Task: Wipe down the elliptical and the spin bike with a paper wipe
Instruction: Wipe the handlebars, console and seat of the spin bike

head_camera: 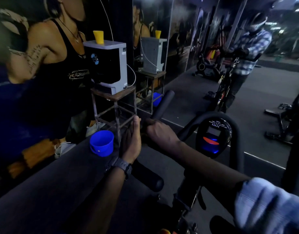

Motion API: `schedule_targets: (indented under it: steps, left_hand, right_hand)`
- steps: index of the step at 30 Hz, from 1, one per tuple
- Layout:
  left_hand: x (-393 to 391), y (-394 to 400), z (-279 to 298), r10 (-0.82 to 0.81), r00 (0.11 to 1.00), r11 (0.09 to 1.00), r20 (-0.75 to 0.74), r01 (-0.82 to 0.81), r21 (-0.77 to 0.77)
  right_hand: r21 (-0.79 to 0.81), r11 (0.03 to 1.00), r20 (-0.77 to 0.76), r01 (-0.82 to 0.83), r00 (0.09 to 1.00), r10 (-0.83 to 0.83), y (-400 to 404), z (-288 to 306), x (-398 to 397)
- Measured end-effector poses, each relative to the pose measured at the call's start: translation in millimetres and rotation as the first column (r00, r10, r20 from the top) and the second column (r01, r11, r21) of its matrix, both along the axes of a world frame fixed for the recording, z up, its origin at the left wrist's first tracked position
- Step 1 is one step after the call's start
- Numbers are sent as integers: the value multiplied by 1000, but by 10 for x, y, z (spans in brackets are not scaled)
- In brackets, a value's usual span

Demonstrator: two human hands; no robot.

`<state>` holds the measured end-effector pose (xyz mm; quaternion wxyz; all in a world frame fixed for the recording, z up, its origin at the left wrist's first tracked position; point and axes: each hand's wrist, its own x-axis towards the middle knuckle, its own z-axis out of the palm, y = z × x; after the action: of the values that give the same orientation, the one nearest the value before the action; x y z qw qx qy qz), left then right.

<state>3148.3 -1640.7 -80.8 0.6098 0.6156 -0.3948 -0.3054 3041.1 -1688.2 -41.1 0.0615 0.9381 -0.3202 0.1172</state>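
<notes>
A: Because the light is so dim, the paper wipe is not showing; the right hand (159, 132) is curling around the spin bike handlebar (164, 103).

B: The left hand (131, 142) is lying beside it, fingers straight together. It is risking knocking the blue cup (101, 143).

Head camera, single view: worn above the spin bike console (213, 137), facing forward and down, wide-angle. Console close, right of centre; handlebar (164, 102) just left of it; both forearms reach in from the lower edge. Wall mirror (213, 48) beyond the console, further off.
</notes>
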Motion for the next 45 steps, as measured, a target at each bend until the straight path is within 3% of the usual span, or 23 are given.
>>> schedule_targets:
  steps: [3,8,11,17,21,25,29,31,36,39,42,45]
  left_hand:
    - [-32,92,85,-35,996,999,77,33,25]
    - [-70,149,134,-100,922,987,375,44,155]
    - [-99,121,144,-120,900,986,420,59,155]
    - [-84,81,135,-120,938,977,325,53,206]
    - [-73,147,128,-153,926,973,346,81,215]
    - [-57,204,131,-144,924,980,354,83,182]
    - [-106,167,177,-153,933,979,327,97,181]
    - [-96,113,176,-176,938,974,299,123,190]
    - [-14,-220,106,-174,982,972,-78,184,144]
    - [46,-443,-78,-151,972,975,-179,176,134]
    - [49,-444,-189,-184,976,975,-119,197,100]
    - [-86,-165,135,-139,990,988,-27,140,60]
  right_hand:
    - [6,999,-32,39,999,-39,121,115,-102]
    - [-102,977,-281,185,937,-206,461,368,-577]
    - [-74,975,-315,210,923,-223,554,406,-595]
    - [64,983,-108,171,981,-164,232,220,-30]
    - [22,980,-184,196,965,-189,419,306,-327]
    - [-3,944,-346,331,885,-311,629,466,-876]
    - [-70,970,-222,232,945,-242,584,481,-790]
    - [-13,969,-209,246,947,-243,475,384,-563]
    - [43,973,-34,226,974,-224,12,56,-53]
    - [38,978,-16,206,979,-205,-127,32,111]
    - [9,979,-50,202,978,-202,-296,221,68]
    - [-43,964,-30,261,965,-262,-509,442,6]
